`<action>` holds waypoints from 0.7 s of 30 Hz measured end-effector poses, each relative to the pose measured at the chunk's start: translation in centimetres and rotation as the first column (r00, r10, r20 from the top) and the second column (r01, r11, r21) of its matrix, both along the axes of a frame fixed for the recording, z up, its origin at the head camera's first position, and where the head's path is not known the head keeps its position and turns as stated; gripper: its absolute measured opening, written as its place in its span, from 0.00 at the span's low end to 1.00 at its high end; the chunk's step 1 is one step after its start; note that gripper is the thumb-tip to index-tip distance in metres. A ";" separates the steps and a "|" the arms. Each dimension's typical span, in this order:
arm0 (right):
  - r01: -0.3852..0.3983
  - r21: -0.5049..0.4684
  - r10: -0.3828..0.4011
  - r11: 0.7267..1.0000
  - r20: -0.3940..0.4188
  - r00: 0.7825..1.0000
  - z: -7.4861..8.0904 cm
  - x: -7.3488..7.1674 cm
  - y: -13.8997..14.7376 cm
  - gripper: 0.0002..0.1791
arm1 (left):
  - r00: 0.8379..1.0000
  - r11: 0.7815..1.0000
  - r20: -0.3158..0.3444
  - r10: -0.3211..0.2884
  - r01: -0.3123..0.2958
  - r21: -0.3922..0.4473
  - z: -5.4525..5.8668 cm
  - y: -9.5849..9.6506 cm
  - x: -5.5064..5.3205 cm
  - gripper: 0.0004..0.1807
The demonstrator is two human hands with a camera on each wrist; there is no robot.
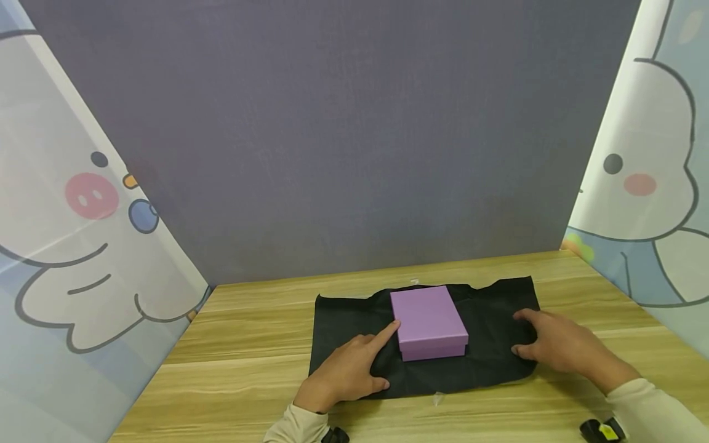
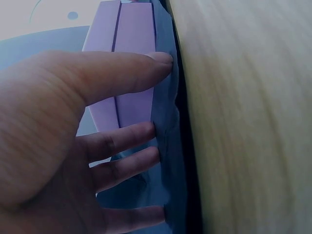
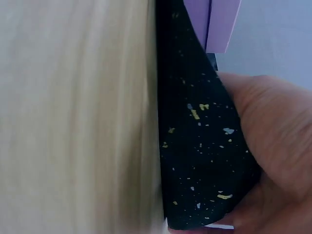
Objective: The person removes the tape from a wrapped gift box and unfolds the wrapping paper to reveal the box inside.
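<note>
A purple lidded box point(image 1: 429, 317) sits on a dark sheet of wrapping paper point(image 1: 340, 320). My left hand point(image 1: 349, 372) reaches over the sheet's left part, its extended index fingertip touching the box's left side near the lid. In the left wrist view, the thumb point(image 2: 122, 73) and other fingers spread in front of the box and sheet. At the right end, my right hand point(image 1: 559, 341) holds the sheet's edge between thumb and fingers. That edge is raised off the table, and gold and silver flecks show on its underside in the right wrist view. Some right fingertips are hidden.
The wood-grain table point(image 1: 238, 351) extends around the sheet. A small clear piece of tape point(image 1: 438, 399) lies at the sheet's near edge. Behind stands a grey panel point(image 1: 354, 141), flanked by cartoon-printed panels.
</note>
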State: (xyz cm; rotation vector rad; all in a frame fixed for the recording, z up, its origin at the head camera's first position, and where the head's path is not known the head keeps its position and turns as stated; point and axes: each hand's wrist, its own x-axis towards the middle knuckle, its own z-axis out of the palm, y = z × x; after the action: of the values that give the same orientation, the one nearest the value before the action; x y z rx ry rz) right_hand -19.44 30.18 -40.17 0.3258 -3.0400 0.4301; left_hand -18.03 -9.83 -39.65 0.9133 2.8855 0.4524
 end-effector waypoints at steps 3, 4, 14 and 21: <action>-0.022 0.038 0.022 0.999 -0.002 1.000 0.0 0.1 0.0 0.44 | 1.000 1.000 -0.003 0.000 0.000 0.000 0.0 0.0 0.0 0.60; -0.028 0.048 0.028 0.998 -0.004 1.000 -0.1 0.1 0.0 0.44 | 1.000 1.000 -0.004 -0.001 0.001 0.000 0.0 0.0 0.0 0.60; -0.059 0.077 0.061 0.995 -0.031 0.998 -0.1 0.4 -0.1 0.40 | 1.000 1.000 -0.003 -0.006 0.006 -0.013 0.0 -0.1 0.0 0.59; -0.048 0.117 0.056 0.992 -0.069 0.996 -0.3 0.8 -0.9 0.44 | 1.000 1.000 -0.005 -0.007 0.007 -0.008 -0.1 -0.1 0.0 0.59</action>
State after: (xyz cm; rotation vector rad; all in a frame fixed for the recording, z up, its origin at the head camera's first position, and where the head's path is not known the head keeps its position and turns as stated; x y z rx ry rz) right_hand -18.63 29.31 -40.48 0.4183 -2.9979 0.2403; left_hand -18.07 -9.96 -39.70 0.9247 2.8853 0.4384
